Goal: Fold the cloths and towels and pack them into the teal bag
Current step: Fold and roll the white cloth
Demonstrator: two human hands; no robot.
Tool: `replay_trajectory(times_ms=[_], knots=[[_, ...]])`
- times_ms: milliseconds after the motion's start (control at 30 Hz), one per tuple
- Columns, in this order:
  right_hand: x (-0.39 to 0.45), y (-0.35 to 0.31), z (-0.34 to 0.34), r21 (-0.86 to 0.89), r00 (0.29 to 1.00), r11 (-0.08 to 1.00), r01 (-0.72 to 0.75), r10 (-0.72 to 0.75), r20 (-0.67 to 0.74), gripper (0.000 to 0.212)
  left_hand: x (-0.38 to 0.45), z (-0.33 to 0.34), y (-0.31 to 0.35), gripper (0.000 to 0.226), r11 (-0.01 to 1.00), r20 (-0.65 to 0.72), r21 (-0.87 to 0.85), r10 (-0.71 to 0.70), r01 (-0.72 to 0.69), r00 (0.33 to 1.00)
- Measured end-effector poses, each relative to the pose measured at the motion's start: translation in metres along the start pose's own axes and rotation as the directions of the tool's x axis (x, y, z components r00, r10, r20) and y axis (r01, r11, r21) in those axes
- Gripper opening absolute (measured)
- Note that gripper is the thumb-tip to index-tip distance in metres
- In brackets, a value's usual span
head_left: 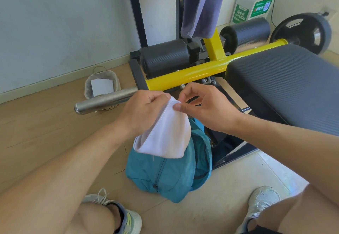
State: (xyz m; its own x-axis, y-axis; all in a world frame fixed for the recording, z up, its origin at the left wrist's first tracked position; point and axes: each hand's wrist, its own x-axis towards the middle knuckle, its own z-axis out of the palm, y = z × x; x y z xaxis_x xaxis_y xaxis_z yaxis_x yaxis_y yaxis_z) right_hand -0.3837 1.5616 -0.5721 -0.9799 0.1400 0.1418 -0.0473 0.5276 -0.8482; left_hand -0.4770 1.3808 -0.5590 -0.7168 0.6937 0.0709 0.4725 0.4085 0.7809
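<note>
Both hands hold a white cloth over the teal bag on the floor.
The left hand [145, 109] grips the white cloth [168, 133] at its top edge and the right hand [205, 103] pinches it beside; the teal bag [165, 175] sits on the wood floor [45, 127] beside a yellow-framed weight bench [286, 79], with a purple towel [200, 8] hanging behind.

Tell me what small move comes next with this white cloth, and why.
Probably draw the right hand sideways along the top edge to spread the white cloth. Both hands pinch it close together, left hand too, so it hangs bunched above the teal bag.
</note>
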Motion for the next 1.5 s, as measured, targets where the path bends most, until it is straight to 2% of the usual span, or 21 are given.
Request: replay_trajectory(times_ms=[167,233,333,433,533,700,767,867,933,1033,1133,1233,1367,1500], knots=[[0.001,0.002,-0.003,-0.021,1.000,1.000,-0.006,0.006,-0.005,0.017,-0.001,0.001,0.002,0.057,0.996,0.066,-0.092,-0.017,0.023,0.998],[0.001,0.003,-0.004,-0.037,1.000,0.999,-0.017,0.017,0.005,0.018,-0.002,0.001,0.002,0.057,0.999,0.098,-0.042,-0.026,0.030,0.995],[0.001,0.004,-0.005,-0.033,1.000,0.999,-0.023,0.024,0.019,0.016,-0.002,0.001,-0.001,0.031,0.998,0.121,0.051,-0.035,0.029,0.992],[0.002,0.004,-0.004,-0.010,0.999,0.999,-0.034,0.034,0.025,0.018,-0.002,0.001,-0.001,0.019,0.998,0.101,0.054,-0.039,0.034,0.994],[0.003,0.004,-0.004,0.037,0.999,0.998,-0.041,0.040,0.025,0.023,-0.003,0.002,-0.001,0.018,0.999,0.083,0.040,-0.038,0.035,0.996],[0.004,0.010,-0.002,0.046,1.000,0.999,-0.012,0.011,0.020,0.019,-0.002,0.002,-0.004,0.016,0.998,0.084,0.067,-0.025,0.020,0.996],[0.006,0.011,-0.002,0.083,1.000,0.996,-0.014,0.012,0.026,0.024,-0.001,0.001,-0.004,0.021,0.996,0.095,0.093,-0.009,0.000,0.995],[0.007,0.012,-0.004,0.143,0.983,0.986,-0.082,0.057,0.173,0.037,-0.001,-0.003,-0.003,0.028,0.998,0.105,0.063,0.015,-0.021,0.994],[0.005,0.015,-0.004,0.053,0.952,0.993,-0.109,0.089,0.294,0.042,0.000,-0.004,-0.004,0.031,0.998,0.087,0.050,0.045,-0.049,0.995],[0.002,0.020,-0.001,-0.144,0.935,0.985,-0.099,0.142,0.324,0.039,0.000,-0.005,-0.007,0.035,0.990,0.035,0.084,0.107,-0.110,0.994],[0.006,0.021,0.003,-0.174,0.944,0.978,-0.118,0.164,0.285,0.040,0.001,-0.006,-0.012,0.033,0.975,-0.041,0.184,0.135,-0.125,0.990],[0.008,0.023,0.007,-0.206,0.935,0.971,-0.125,0.184,0.304,0.045,0.002,-0.007,-0.014,0.031,0.963,-0.082,0.243,0.145,-0.121,0.986],[0.006,0.023,0.008,-0.245,0.915,0.960,-0.133,0.214,0.341,0.045,0.004,-0.011,-0.014,0.030,0.971,-0.102,0.197,0.156,-0.134,0.982],[0.012,0.027,0.003,-0.262,0.934,0.950,-0.168,0.239,0.265,0.039,0.005,-0.013,-0.013,0.038,0.981,-0.128,0.153,0.142,-0.122,0.982]])
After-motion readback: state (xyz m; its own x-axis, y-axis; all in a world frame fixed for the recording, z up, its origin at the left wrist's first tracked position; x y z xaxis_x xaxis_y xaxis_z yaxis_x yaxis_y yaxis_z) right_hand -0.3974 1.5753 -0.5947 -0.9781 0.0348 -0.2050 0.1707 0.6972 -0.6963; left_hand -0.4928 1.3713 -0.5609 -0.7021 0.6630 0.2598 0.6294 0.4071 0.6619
